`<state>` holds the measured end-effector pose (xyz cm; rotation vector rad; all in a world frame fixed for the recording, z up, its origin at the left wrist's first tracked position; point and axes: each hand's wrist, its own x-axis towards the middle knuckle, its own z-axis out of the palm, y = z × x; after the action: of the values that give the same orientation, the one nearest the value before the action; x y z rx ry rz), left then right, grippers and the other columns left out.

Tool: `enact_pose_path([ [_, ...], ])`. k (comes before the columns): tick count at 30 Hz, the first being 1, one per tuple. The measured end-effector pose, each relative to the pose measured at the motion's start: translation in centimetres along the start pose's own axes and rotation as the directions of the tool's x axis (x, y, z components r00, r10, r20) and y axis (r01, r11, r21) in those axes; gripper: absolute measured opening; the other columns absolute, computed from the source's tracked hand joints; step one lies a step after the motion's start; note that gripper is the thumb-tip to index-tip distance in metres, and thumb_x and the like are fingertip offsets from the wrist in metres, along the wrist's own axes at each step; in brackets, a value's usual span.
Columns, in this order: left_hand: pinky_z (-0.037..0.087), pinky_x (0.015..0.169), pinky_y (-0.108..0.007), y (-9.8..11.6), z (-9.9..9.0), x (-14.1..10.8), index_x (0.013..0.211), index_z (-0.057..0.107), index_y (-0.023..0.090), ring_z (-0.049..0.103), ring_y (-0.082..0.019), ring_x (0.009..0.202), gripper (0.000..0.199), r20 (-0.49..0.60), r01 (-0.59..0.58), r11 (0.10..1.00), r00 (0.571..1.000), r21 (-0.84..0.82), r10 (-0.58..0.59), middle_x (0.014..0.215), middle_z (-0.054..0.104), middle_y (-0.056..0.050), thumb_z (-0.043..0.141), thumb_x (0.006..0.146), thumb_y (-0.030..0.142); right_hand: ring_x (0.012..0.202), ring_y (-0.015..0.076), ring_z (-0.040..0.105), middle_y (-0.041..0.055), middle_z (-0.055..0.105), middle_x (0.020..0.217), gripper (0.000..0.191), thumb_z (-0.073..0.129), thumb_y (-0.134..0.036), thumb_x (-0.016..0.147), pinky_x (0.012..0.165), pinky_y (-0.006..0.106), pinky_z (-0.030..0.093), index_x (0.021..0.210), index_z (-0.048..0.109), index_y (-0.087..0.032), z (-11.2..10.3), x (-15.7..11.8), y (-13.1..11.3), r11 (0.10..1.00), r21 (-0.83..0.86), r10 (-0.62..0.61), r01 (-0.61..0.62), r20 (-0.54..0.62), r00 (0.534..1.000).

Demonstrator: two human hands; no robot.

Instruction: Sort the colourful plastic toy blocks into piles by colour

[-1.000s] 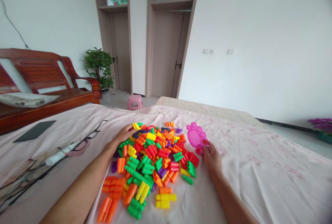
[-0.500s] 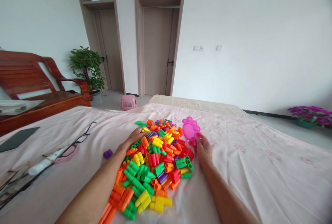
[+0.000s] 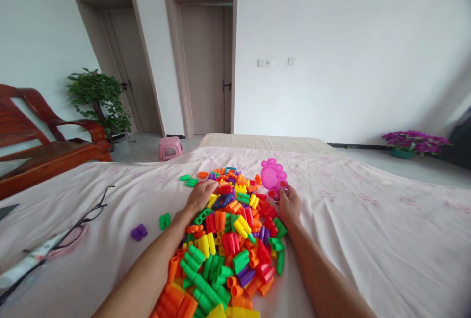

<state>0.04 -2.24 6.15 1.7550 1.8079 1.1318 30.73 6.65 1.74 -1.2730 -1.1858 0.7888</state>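
Observation:
A heap of plastic building blocks (image 3: 221, 220) in green, orange, red, yellow and purple lies on the cloth between my forearms. At the heap's upper left, my left hand (image 3: 200, 197) reaches onto the blocks, its fingers stretched to the right over a red block (image 3: 224, 189); the fingertips are partly hidden. My right hand (image 3: 290, 206) grips the lower edge of a pink paw-shaped plastic piece (image 3: 270, 177), held upright at the heap's far right. A dark blue frame-like piece (image 3: 222, 201) lies on the heap near my left hand.
The pale cloth (image 3: 353, 239) spreads around the heap. Stray purple (image 3: 139, 232) and green (image 3: 165, 221) blocks lie to the left, beyond them glasses (image 3: 86, 217) and a white tube (image 3: 31, 259). Farther off are a pink stool (image 3: 171, 148) and a wooden bench (image 3: 55, 134).
The view has shifted right. My left hand has moved over the heap, where blocks have been rearranged, and a green block now lies apart at left. My right hand keeps the pink paw piece.

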Motion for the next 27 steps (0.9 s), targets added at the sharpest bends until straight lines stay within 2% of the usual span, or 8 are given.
enact_pose_path([
  [4,0.037,0.111,-0.039,-2.5,-2.8,2.8,0.118,0.065,0.019,0.056,-0.026,0.124,0.053,-0.154,0.064,0.988,0.987,0.139,-0.042,0.131,0.066,-0.011,0.033,0.093,0.052,0.059,0.0198,0.064,0.0053,0.07,0.073,0.047,0.049,-0.044,0.078,0.054,0.029,0.047,0.11,0.066,-0.014,-0.2,-0.1,0.1,1.0,0.003,-0.016,0.016,-0.002,1.0],
  [7,0.028,0.118,-0.043,-4.9,-4.3,5.2,0.123,0.063,0.017,0.048,-0.028,0.135,0.052,-0.157,0.105,0.971,0.985,0.214,-0.072,0.139,0.061,-0.014,0.035,0.092,0.048,0.06,0.0205,0.063,0.0053,0.07,0.071,0.05,0.05,-0.045,0.076,0.056,0.03,0.047,0.111,0.068,-0.014,0.0,-0.2,0.0,1.0,-0.001,-0.018,0.018,-0.012,1.0],
  [10,0.029,0.118,-0.041,-6.5,-3.5,6.7,0.119,0.066,0.02,0.051,-0.027,0.133,0.048,-0.071,0.081,0.967,0.995,0.243,-0.066,0.135,0.064,-0.012,0.038,0.091,0.046,0.064,0.022,0.063,0.0059,0.07,0.071,0.05,0.051,-0.044,0.075,0.058,0.03,0.047,0.11,0.07,-0.014,0.1,-0.2,-0.2,1.0,-0.007,-0.029,0.029,-0.022,0.999],
  [14,0.025,0.121,-0.039,-6.2,-0.2,7.1,0.12,0.068,0.021,0.044,-0.027,0.139,0.049,0.043,0.005,0.979,0.999,0.203,-0.014,0.139,0.062,-0.011,0.042,0.089,0.048,0.067,0.0228,0.064,0.0061,0.071,0.072,0.049,0.05,-0.043,0.075,0.059,0.03,0.047,0.108,0.07,-0.014,0.1,-0.2,-0.4,0.999,-0.021,-0.039,0.039,-0.015,0.999],
  [17,0.025,0.122,-0.039,-4.5,1.2,6.6,0.128,0.064,0.018,0.037,-0.025,0.145,0.058,0.107,-0.036,0.993,0.994,0.113,0.024,0.147,0.054,-0.011,0.032,0.093,0.051,0.068,0.023,0.064,0.0065,0.071,0.073,0.047,0.049,-0.042,0.075,0.059,0.03,0.046,0.107,0.071,-0.014,0.0,-0.3,-0.7,0.998,-0.019,-0.053,0.053,-0.01,0.999],
  [20,0.034,0.119,-0.037,-2.4,0.7,5.3,0.137,0.057,0.019,0.041,-0.022,0.142,0.064,0.186,-0.089,0.996,0.979,-0.004,0.088,0.152,0.05,-0.008,0.021,0.096,0.051,0.066,0.0223,0.063,0.0066,0.071,0.073,0.047,0.05,-0.041,0.075,0.059,0.03,0.045,0.106,0.071,-0.014,0.0,-0.5,-0.9,0.999,-0.01,-0.051,0.05,-0.021,0.998],
  [24,0.047,0.108,-0.043,-1.4,-2.3,2.5,0.146,0.048,0.023,0.053,-0.026,0.134,0.065,0.217,-0.091,0.991,0.97,-0.094,0.109,0.148,0.054,-0.008,0.019,0.096,0.053,0.061,0.0205,0.06,0.0052,0.07,0.071,0.048,0.049,-0.042,0.075,0.057,0.029,0.044,0.107,0.07,-0.013,0.1,-0.6,-1.1,1.0,0.007,-0.023,0.024,-0.021,0.999],
  [27,0.04,0.115,-0.041,-3.2,-5.7,-0.5,0.142,0.052,0.02,0.049,-0.026,0.137,0.064,0.06,-0.014,1.0,0.998,-0.016,0.015,0.15,0.052,-0.009,0.028,0.094,0.056,0.062,0.0205,0.06,0.0046,0.069,0.069,0.047,0.048,-0.041,0.075,0.058,0.029,0.044,0.105,0.07,-0.013,0.1,-0.5,-1.0,1.0,-0.004,-0.031,0.03,-0.016,0.999],
])
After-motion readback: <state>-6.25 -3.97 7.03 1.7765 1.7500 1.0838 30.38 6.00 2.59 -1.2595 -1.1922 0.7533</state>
